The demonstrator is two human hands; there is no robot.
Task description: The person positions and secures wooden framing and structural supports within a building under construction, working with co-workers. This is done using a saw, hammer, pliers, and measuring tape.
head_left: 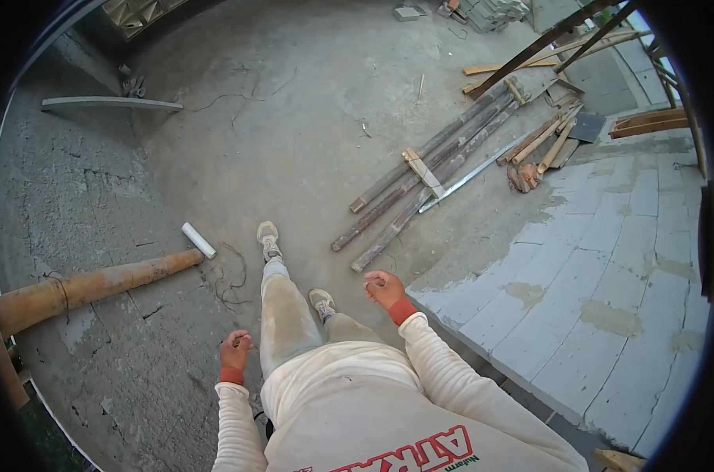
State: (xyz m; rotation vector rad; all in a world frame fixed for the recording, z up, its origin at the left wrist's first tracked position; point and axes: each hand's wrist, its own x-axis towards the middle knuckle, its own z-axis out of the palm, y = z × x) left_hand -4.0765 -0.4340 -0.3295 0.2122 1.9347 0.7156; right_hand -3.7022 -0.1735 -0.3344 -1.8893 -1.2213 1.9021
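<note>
My left hand [236, 348] hangs beside my left thigh, its fingers loosely bent with gaps between them, and nothing shows in it. Held out in front on the other side, my right hand [383, 290] is also empty, its fingers loosely curled and not pressed together. Neither hand touches anything. Nearest to the right hand lie several long wooden poles [443, 161] on the concrete floor. A short white pipe [199, 241] lies beyond my left hand, by the end of a thick brown round post [105, 289].
A pale block wall [577, 291] with mortar patches rises at the right. Wood scraps [549, 140] and a metal strip [475, 176] lie past the poles. Grey rubble [490, 12] sits at the far end. A curved grey strip [111, 103] stands out at the left wall.
</note>
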